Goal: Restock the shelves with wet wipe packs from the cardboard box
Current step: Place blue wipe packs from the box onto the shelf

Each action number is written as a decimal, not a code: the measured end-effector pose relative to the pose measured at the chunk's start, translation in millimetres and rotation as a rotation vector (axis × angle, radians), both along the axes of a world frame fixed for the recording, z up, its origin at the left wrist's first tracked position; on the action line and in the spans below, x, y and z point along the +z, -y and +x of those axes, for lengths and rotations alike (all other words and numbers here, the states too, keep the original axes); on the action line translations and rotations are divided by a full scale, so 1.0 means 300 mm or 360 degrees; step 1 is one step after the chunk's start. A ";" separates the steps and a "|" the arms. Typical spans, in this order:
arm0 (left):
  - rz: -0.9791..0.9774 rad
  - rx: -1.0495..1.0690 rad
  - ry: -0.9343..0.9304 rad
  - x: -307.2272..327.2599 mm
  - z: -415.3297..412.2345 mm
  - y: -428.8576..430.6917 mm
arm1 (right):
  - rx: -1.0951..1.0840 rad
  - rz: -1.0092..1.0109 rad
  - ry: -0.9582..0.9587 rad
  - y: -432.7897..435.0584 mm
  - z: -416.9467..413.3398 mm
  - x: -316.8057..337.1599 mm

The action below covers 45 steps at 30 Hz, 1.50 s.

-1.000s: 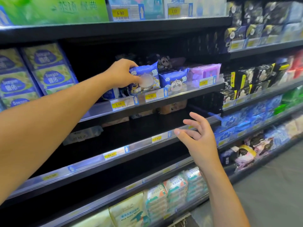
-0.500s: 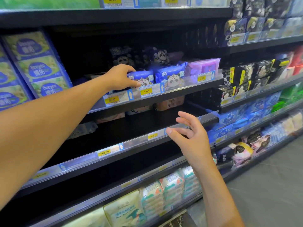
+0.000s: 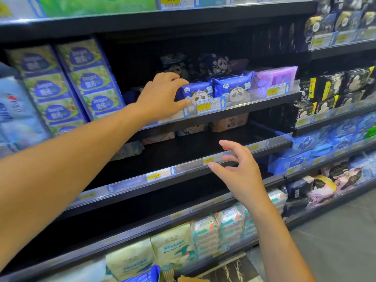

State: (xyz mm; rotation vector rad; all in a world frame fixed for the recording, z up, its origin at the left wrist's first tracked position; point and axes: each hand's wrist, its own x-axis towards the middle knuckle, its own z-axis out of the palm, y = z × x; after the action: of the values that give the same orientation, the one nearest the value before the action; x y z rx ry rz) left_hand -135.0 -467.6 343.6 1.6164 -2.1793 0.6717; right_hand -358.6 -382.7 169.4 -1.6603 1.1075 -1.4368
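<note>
My left hand [image 3: 160,94] reaches to the upper-middle shelf [image 3: 254,106] and grips the left end of a blue panda wet wipe pack [image 3: 200,92], fingers over its top and thumb at its front. The pack stands behind the price rail, touching a second identical blue pack [image 3: 234,88] on its right. A purple pack [image 3: 278,77] lies further right. My right hand [image 3: 238,171] hovers with loosely spread fingers and holds nothing, in front of the edge of the shelf below [image 3: 183,171]. A brown cardboard corner [image 3: 189,279] shows at the bottom edge.
Tall blue-green Deeyeo packs [image 3: 89,78] fill the shelf's left side. More panda packs sit in the dark at the back. White baby wipe packs [image 3: 205,237] are on the lowest shelf. Black and blue packs [image 3: 325,88] fill the bay to the right. Grey floor lies at the lower right.
My left hand has lowered the blue pack from a tilted hold down behind the price rail, beside the second pack. My right hand has stayed at about the same place.
</note>
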 end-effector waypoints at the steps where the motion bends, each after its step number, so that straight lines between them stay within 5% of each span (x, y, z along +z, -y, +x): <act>1: -0.0034 0.0000 0.0048 -0.024 0.020 -0.040 | 0.0014 -0.0018 -0.0074 -0.007 0.014 -0.008; 9: 0.0000 0.0037 0.0214 -0.251 0.231 -0.388 | 0.0085 -0.0183 -0.0489 -0.102 0.159 -0.062; 20: 0.0261 0.0338 0.0046 -0.566 0.590 -0.948 | 0.0524 -0.0279 -0.0986 -0.353 0.433 -0.225; 31: 0.0680 0.0673 -0.0540 -1.027 0.899 -1.503 | 0.1048 -0.0304 -0.1400 -0.599 0.699 -0.453; 40: 0.1031 0.0889 -0.0999 -1.212 0.973 -1.712 | 0.1394 -0.0262 -0.1623 -0.843 0.877 -0.587; 45: 0.1211 0.0816 -0.0875 -1.238 0.957 -1.748 | 0.1442 -0.0229 -0.1677 -0.847 0.932 -0.636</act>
State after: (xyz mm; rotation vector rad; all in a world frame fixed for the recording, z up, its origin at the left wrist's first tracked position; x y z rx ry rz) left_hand 152.0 56.8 -27.7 2.3921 -1.6767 -0.5424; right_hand -78.8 -128.6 -21.4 -2.6120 0.5083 -0.0040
